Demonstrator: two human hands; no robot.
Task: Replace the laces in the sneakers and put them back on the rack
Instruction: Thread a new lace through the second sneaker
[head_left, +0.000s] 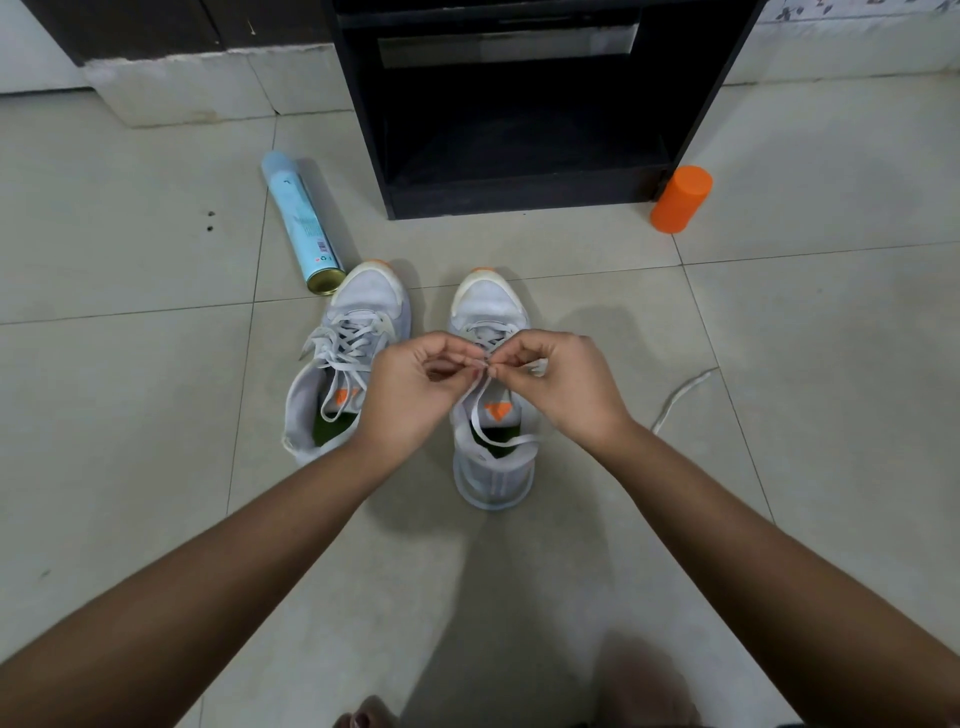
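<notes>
A pale tiled floor fills the frame. At the top centre stands a black rack, its open shelves dark inside. Below it, at the middle of the frame, two white sneakers with orange toe tips stand side by side on the floor, toes toward the rack. The laced sneaker, left of centre, has its lacing crossed over the tongue, with loose ends hanging into the opening. The centre sneaker is laced only near the toe.

A light blue spray can lies on the floor left of the rack, its base just beside the laced sneaker's toe. An orange cylinder stands at the rack's lower right corner.

Two bare forearms reach in from the bottom corners. The left hand and right hand meet over the centre sneaker, fingers curled, each pinching the white lace, which loops down into the shoe's opening. A loose lace trails on the floor to the right.
</notes>
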